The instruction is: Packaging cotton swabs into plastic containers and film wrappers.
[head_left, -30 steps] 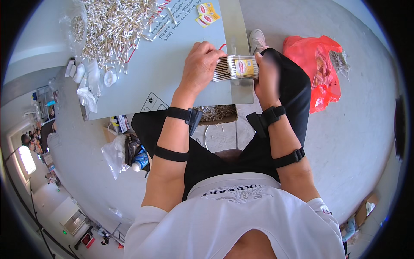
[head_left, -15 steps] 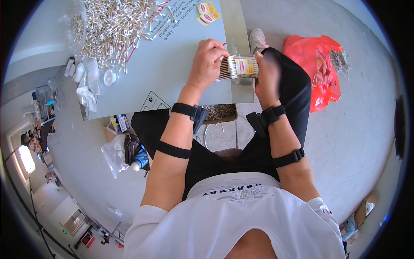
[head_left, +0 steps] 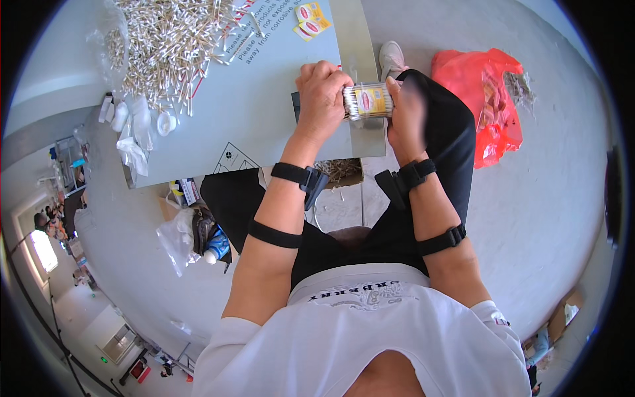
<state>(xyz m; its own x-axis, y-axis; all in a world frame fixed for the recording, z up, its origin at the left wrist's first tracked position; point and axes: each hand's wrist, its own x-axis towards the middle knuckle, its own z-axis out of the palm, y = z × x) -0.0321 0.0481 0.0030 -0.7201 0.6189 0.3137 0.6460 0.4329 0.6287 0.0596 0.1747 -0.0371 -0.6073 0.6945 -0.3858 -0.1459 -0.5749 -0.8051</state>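
Observation:
A small clear pack of cotton swabs (head_left: 369, 101) with a yellow label is held level between my hands, over the right edge of the table. My right hand (head_left: 407, 119) grips its right end, thumb on top; part of that hand is blurred. At the other end, my left hand (head_left: 322, 96) has its fingers curled and pressed against the swab tips. Its palm side is hidden, so I cannot see what lies under the fingers. A dark flat piece (head_left: 296, 106) shows just left of this hand.
Loose cotton swabs (head_left: 169, 46) are heaped on the table (head_left: 245, 112) at the far left. Yellow labels (head_left: 311, 21) lie at the back. White plastic pieces (head_left: 135, 129) sit at the left edge. A red bag (head_left: 489, 106) stands on the floor at right; a swab-filled box (head_left: 344, 171) is below.
The swabs that stuck out of the pack's left end have slid into it. My left hand has moved right, up against the pack. The dark piece has come into sight beside it.

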